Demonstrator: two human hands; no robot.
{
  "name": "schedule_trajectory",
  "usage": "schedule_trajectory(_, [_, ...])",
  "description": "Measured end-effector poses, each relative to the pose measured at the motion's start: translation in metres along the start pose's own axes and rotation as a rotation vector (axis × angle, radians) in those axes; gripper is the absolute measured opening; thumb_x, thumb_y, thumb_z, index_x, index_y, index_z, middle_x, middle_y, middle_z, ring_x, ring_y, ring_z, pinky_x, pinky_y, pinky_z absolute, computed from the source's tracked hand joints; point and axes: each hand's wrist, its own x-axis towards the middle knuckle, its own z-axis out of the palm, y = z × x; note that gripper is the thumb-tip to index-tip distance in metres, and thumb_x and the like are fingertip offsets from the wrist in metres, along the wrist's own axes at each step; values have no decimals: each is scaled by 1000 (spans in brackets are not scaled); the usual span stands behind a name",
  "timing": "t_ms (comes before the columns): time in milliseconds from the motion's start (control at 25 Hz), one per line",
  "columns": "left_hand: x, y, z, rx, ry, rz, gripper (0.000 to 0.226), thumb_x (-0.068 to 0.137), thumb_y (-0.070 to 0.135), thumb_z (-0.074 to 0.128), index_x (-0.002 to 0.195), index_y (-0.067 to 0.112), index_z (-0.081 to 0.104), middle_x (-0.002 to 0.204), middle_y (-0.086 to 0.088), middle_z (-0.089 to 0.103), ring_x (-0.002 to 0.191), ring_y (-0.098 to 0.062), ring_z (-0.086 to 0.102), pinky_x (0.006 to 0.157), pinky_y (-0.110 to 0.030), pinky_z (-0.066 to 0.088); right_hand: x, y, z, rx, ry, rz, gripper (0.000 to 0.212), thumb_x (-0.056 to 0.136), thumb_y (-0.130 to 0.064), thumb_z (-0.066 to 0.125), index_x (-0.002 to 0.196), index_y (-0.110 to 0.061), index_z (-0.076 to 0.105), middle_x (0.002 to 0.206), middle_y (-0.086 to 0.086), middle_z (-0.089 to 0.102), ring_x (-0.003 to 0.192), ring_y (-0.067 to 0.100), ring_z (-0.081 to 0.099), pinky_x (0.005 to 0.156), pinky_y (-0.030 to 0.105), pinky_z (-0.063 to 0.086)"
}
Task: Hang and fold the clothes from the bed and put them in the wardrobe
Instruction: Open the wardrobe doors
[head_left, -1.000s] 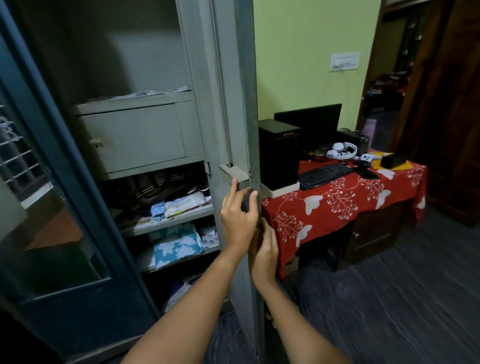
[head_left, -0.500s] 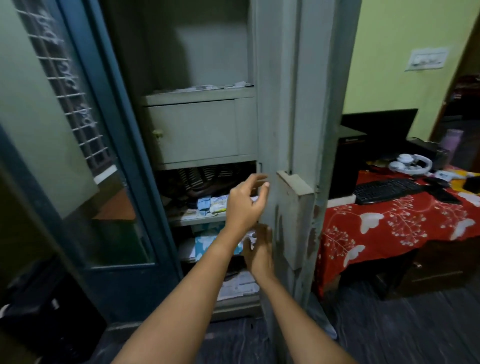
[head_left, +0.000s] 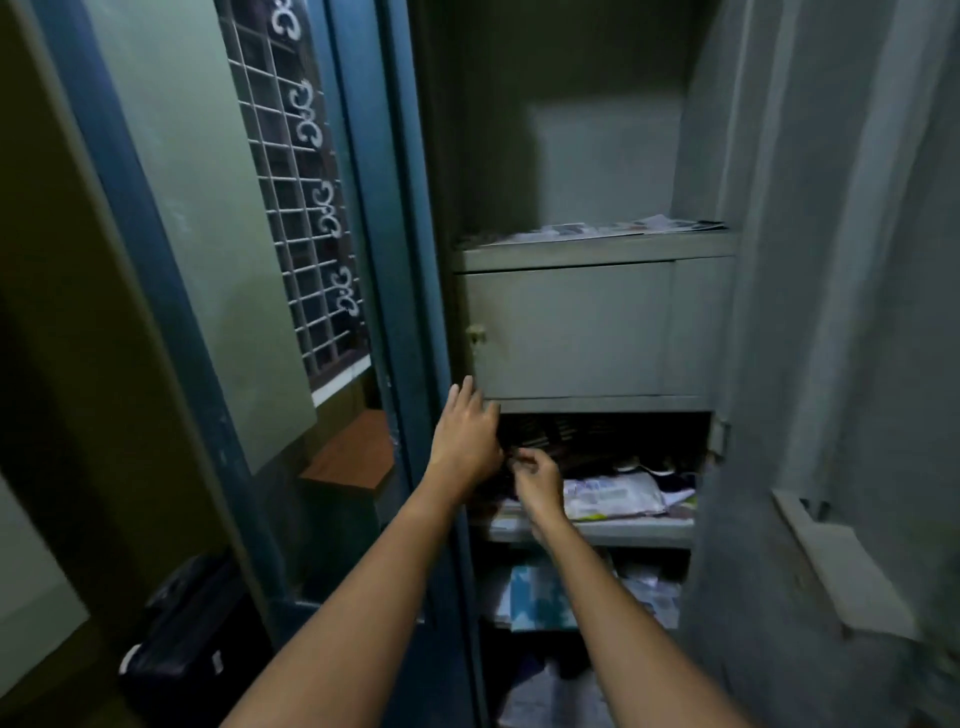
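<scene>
— Left hand (head_left: 467, 434), why so far in?
— Reaches flat into the middle opening of the tall grey steel wardrobe (head_left: 597, 156), fingers nearly straight, gripping nothing; probably parts or steadies the dark striped cloth (head_left: 571, 436) bundled at the back of that shelf.
— And right hand (head_left: 537, 480)?
— Sits just below and beside, fingers curled towards the thumb. Could be pinching a dark edge; cannot tell in this gloom.
— Clothes from the bed?
— Nowhere in view. Seems to be making room first, with no hanging or folding begun.
— Wardrobe itself?
— Stands straight ahead, open, dull and scuffed. Has a shut grey locker door (head_left: 571, 332) with a small brass knob (head_left: 475, 332) above the hands, printed paper lining (head_left: 623, 228) on top of it, white-and-blue plastic packets (head_left: 613, 496) just right of the right hand, pale blue patterned fabric (head_left: 535, 597) one shelf down. Looks crowded; needs clearing before folded piles fit.
</scene>
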Motion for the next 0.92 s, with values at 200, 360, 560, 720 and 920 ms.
schedule_trajectory(200, [30, -44, 33, 157, -98, 92, 58, 92, 31, 46, 142, 5, 32, 153, -19, 20, 145, -30, -2, 116, -38, -8, 42, 11, 63, 223, -205, 179, 29, 98, -12, 40, 121, -8, 57, 116, 9, 62, 105, 20, 55, 80, 23, 44])
schedule_trajectory(360, [40, -56, 49, 184, -37, 128, 60, 93, 33, 45, 144, 7, 28, 155, -17, 17, 145, -28, -6, 109, -36, -17, 48, 15, 81, 350, -324, 303, 36, 103, -17, 28, 129, -4, 49, 125, 12, 56, 95, 14, 57, 78, 19, 46])
schedule_trajectory(560, [17, -58, 60, 244, 94, 92, 45, 82, 31, 63, 121, 9, 60, 143, -16, 42, 143, -27, 10, 114, -39, -6, 32, 17, 82, 347, -288, 287, 35, 102, -13, 29, 128, -1, 49, 114, 10, 57, 83, 10, 55, 66, 18, 44])
schedule_trajectory(720, [-21, -56, 51, 208, 154, 24, 30, 63, 23, 79, 88, 10, 71, 125, -17, 60, 135, -27, 34, 116, -38, 5, 0, 14, 77, 290, -342, 300, 23, 100, -14, 35, 105, -12, 58, 95, 5, 64, 76, 11, 57, 61, 21, 46])
schedule_trajectory(920, [-86, -55, 18, 213, 133, -205, 28, 71, 23, 64, 95, 10, 69, 131, -15, 56, 140, -21, 20, 117, -34, -13, -59, 5, 84, 248, -582, 327, 22, 101, -19, 34, 100, -21, 56, 96, 4, 64, 78, 13, 60, 55, 26, 50])
